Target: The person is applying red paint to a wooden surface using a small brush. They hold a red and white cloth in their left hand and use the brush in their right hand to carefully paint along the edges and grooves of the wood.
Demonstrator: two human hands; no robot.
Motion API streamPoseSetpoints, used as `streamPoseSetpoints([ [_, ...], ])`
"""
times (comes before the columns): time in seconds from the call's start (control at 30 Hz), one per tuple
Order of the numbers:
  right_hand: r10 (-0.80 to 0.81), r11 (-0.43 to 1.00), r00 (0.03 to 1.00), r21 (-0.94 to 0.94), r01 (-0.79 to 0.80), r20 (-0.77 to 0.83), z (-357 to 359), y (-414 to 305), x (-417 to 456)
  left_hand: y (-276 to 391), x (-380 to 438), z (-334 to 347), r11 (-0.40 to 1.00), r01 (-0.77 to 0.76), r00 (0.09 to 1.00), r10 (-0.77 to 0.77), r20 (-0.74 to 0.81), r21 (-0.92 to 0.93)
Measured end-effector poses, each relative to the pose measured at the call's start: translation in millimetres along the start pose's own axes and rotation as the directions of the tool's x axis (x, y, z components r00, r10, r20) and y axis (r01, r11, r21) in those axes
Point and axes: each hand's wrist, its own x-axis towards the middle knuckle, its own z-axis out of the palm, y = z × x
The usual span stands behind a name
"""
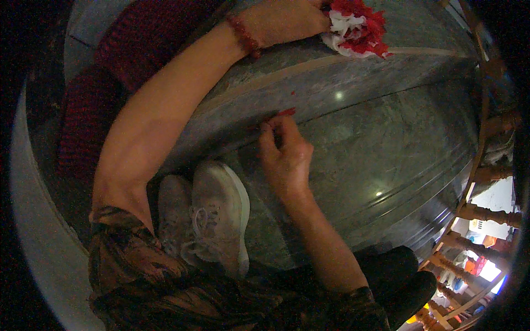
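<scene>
My left hand (pixel 290 20), with a red beaded bracelet at the wrist, reaches to the upper right. Its fingers, partly cut off by the top edge, are closed on a crumpled red and white bunch (pixel 358 31), either thin cloth or paper. Lower down, my right hand (pixel 286 153) is at the riser of a stone step, thumb and forefinger bent together. A small red scrap (pixel 286 111) shows right at its forefinger; whether the fingers grip it is unclear. One tiny red bit (pixel 293 93) lies a little above.
A grey stone step edge (pixel 414 51) curves across the top. Below the riser is a dark polished stone surface (pixel 385 149). Pale laced shoes (pixel 219 207) stand left of my right hand. Turned wooden balusters (pixel 488 215) line the right side. Dark red ribbed fabric (pixel 136 45) is at upper left.
</scene>
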Motion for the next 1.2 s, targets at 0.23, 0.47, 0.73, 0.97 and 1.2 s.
streamPoseSetpoints([
  [0.23, 0.228, 0.97, 0.97, 0.066, -0.233, 0.083, -47, 17, 1, -4, 3, 1, 0.987, 0.146, 0.989, -0.148, -0.022, -0.065],
  [0.47, 0.223, 0.975, 0.972, -0.007, -0.223, 0.079, -69, 19, -2, -1, 1, 0, 0.987, 0.131, 0.991, -0.131, 0.006, -0.088],
  [0.73, 0.381, 0.921, 0.924, 0.076, -0.382, 0.032, -98, 9, -7, -8, 0, -2, 0.993, 0.035, 0.999, -0.036, -0.001, -0.112],
  [0.97, 0.103, 0.985, 0.987, -0.125, -0.119, -0.123, -169, -6, 61, -13, -1, -3, 0.986, 0.004, 0.999, 0.004, -0.05, 0.168],
  [1.2, -0.585, 0.698, 0.807, -0.458, 0.551, 0.079, -148, -29, 152, 10, 5, 13, 0.975, 0.208, 0.977, -0.211, -0.03, -0.074],
])
